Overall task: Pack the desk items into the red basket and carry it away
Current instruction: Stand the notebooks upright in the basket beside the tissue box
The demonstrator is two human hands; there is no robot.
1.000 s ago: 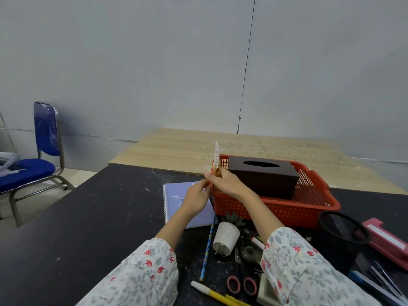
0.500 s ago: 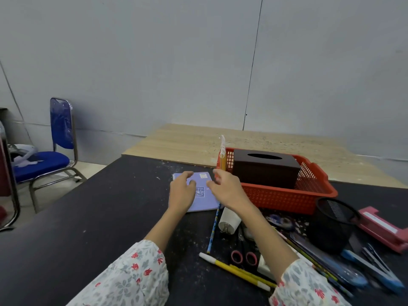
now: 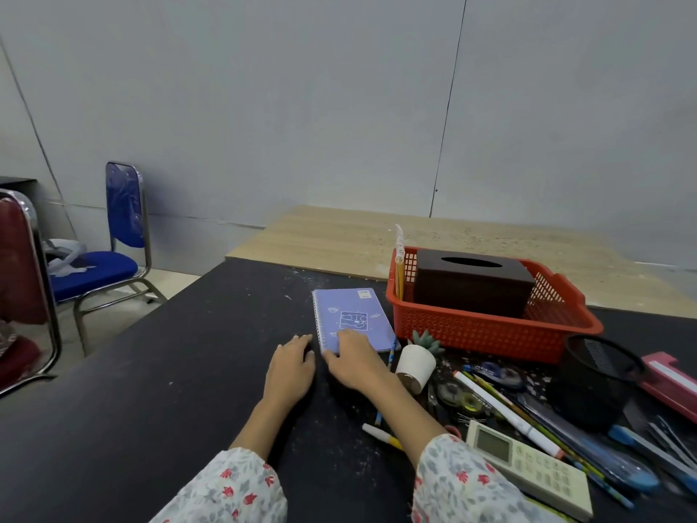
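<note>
The red basket [image 3: 490, 332] stands on the black desk [image 3: 151, 409] and holds a dark brown tissue box [image 3: 471, 286]. An orange spiral pad [image 3: 399, 266] stands upright at the basket's left end. A purple spiral notebook [image 3: 352, 311] lies flat on the desk left of the basket. My right hand [image 3: 352, 358] rests with its fingers on the notebook's near corner. My left hand [image 3: 292, 362] lies flat on the desk beside the spiral edge, fingertips close to it.
A small white plant pot [image 3: 415, 366] lies tipped near the basket. To the right are tape rolls [image 3: 467, 400], pens and pencils [image 3: 528, 420], a white remote [image 3: 528, 466], a black mesh cup [image 3: 592, 383] and a pink stapler [image 3: 669, 379]. Two chairs [image 3: 113, 258] stand at left.
Both hands have left the upright spiral pad in the basket and come down and left to the purple notebook. The pad stays standing in the basket.
</note>
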